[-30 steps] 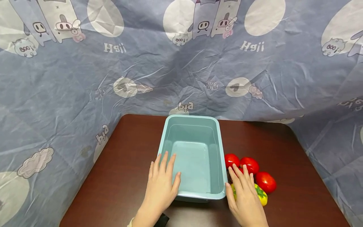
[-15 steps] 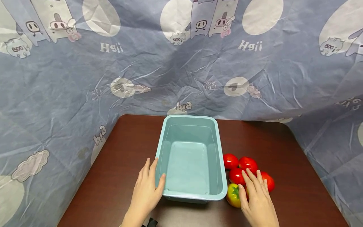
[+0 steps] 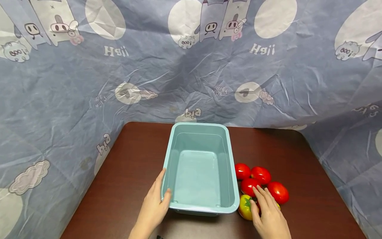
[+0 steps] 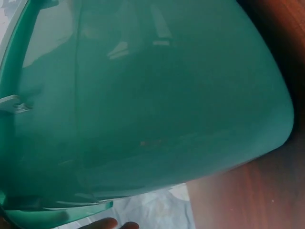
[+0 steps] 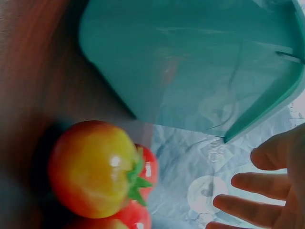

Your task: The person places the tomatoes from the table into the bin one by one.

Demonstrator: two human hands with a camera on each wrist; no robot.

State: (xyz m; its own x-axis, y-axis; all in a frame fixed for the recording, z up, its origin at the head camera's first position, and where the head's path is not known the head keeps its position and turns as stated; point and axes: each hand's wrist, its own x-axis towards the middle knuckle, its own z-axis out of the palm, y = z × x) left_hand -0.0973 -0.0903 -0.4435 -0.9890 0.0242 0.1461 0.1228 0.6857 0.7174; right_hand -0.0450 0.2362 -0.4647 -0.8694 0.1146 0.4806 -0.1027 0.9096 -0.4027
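A light blue-green plastic basin (image 3: 197, 179) stands on the table. My left hand (image 3: 154, 202) holds its left rim near the front corner, thumb over the rim and fingers along the outer side. In the left wrist view the basin's wall (image 4: 167, 105) fills most of the picture, with two fingertips (image 4: 105, 223) at the bottom. My right hand (image 3: 270, 212) hovers over the tomatoes, fingers apart and holding nothing. A yellow-and-red tomato with a green leafy top (image 5: 93, 169) lies left of it. Another yellow one is mostly hidden under the hand. Several red tomatoes (image 3: 278, 192) lie just beyond.
The dark brown table (image 3: 143, 149) has rounded far corners. A grey-blue printed cloth (image 3: 191, 76) hangs behind it and down both sides. The tomatoes sit close against the basin's right side.
My left hand has moved left from above the basin onto its left rim. The right hand has shifted slightly right over the tomatoes, uncovering the left yellow one.
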